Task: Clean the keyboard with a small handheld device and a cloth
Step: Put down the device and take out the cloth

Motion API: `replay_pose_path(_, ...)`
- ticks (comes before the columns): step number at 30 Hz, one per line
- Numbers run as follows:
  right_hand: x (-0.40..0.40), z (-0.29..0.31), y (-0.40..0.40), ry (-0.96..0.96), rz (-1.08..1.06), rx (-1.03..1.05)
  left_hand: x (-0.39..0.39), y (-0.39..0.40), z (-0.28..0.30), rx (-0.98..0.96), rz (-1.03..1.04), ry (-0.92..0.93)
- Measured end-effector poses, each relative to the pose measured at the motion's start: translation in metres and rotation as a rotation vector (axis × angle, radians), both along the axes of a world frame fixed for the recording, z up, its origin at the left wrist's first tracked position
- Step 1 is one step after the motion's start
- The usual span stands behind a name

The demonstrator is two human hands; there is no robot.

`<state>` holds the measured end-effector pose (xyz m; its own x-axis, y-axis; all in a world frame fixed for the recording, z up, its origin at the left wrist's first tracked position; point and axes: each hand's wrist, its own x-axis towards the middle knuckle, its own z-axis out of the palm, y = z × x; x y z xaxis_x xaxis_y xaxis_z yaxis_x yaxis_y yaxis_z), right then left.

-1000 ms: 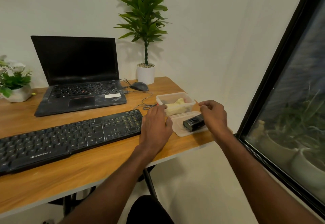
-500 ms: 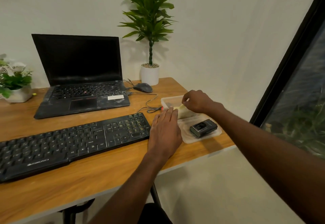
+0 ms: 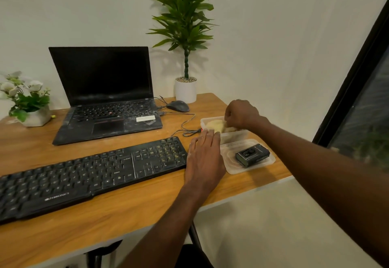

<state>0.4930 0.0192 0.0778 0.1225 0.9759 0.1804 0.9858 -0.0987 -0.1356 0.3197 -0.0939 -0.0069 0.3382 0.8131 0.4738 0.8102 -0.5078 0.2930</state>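
Evidently the yellow cloth [image 3: 215, 125] was pinched in the clear tub [image 3: 203, 121] by the right hand [image 3: 242, 113], though the fingertips were hidden. The left hand [image 3: 205, 156] was laid flat, holding nothing, between the keyboard [image 3: 88, 173] and tub. If the cloth were pulled sharply, the light tub could be dragged against the handheld device [image 3: 252, 155] on the lid [image 3: 231, 168] near the tabletop [image 3: 126, 215] edge.

Keyboard [image 3: 90, 175] on surface [image 3: 130, 211], before laptop [image 3: 107, 97]. Right of it, cloth [image 3: 215, 125] in tub [image 3: 203, 121]. Device [image 3: 252, 155] on lid [image 3: 231, 167], before tub.

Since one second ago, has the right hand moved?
Yes. The right hand left the black device on the lid and went away from the person, into the tub.
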Motion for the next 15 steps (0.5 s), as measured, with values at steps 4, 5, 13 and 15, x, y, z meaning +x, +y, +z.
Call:
replay_pose_path(4, -0.004, 0.012, -0.034, 0.456, -0.057, 0.280, 0.001, 0.000, -0.002, 0.078, 0.046, -0.063)
replay_pose_path(5, -0.007, 0.013, -0.047, 0.621, -0.079, 0.335, 0.001, 0.000, -0.003, 0.102, 0.057, -0.079)
replay_pose_path(13, -0.036, 0.018, -0.151, 1.726, -0.247, 0.553, -0.004, -0.001, 0.000, 0.225, 0.091, -0.126)
replay_pose_path(15, -0.046, 0.015, -0.172, 1.857, -0.256, 0.565, -0.006, -0.005, 0.004, 0.225, 0.071, -0.187)
